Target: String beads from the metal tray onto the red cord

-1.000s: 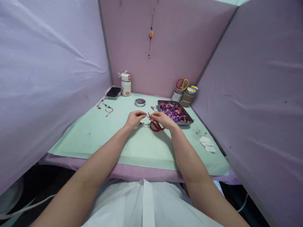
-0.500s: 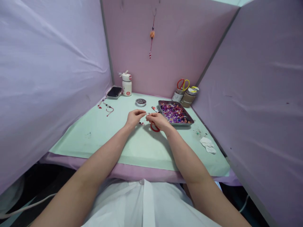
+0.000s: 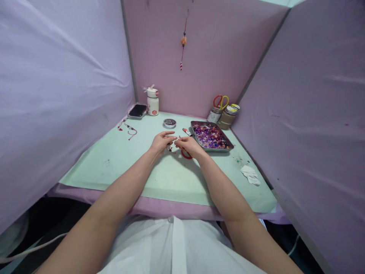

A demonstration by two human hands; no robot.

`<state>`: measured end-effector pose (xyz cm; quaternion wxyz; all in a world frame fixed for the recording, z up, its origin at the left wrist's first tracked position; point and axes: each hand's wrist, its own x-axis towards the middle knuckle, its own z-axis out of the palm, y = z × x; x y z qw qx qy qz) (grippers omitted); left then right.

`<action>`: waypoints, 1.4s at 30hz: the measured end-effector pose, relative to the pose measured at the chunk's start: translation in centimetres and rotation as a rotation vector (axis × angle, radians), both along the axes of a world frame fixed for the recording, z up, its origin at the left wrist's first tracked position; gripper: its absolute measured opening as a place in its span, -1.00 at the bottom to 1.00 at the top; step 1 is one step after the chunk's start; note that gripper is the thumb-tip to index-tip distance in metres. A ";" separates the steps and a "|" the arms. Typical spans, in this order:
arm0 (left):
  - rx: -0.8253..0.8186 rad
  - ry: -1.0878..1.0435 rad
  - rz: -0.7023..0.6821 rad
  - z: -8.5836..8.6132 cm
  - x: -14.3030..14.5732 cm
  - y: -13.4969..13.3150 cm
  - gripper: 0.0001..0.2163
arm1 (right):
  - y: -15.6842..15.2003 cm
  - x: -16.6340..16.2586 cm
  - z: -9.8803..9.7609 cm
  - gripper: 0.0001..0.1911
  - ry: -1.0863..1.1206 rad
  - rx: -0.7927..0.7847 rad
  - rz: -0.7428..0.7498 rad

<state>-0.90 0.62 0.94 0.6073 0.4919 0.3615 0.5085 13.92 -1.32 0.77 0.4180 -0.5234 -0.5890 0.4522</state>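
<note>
Red cord with small beads, a string, shows just below the fingertips, between 2 bare hands over a pale green table. The right hand pinches a thin end with its thumb and fingers together. The left hand has its forefinger raised apart from the thumb; whether its other fingers grip the string, I cannot tell. Red scissors lie under the right hand, partly hidden. Near them sit a tube and a metal tray of purple and orange beads.
</note>
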 end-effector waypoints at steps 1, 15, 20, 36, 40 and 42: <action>-0.006 -0.004 -0.009 0.0 0.0 0.0 -0.54 | 0.1 0.0 -0.1 -0.83 -0.024 0.024 -0.008; -0.061 -0.079 0.000 -0.3 0.3 0.3 -0.66 | -0.1 0.3 0.9 -0.75 0.059 0.215 -0.045; -0.010 -0.025 -0.010 -0.6 0.5 0.2 -0.65 | 0.4 0.1 0.5 -0.78 0.043 0.303 -0.128; 0.006 -0.024 -0.035 -0.3 0.6 -0.4 -0.68 | 0.5 -0.1 0.2 -0.83 0.068 0.366 -0.133; -0.048 -0.020 -0.057 0.1 0.6 -0.8 -0.69 | 0.4 -0.1 0.3 -0.84 0.016 0.361 -0.144; -0.053 -0.015 -0.059 0.2 0.6 -0.9 -0.70 | 0.3 -0.1 0.3 -0.85 -0.013 0.391 -0.130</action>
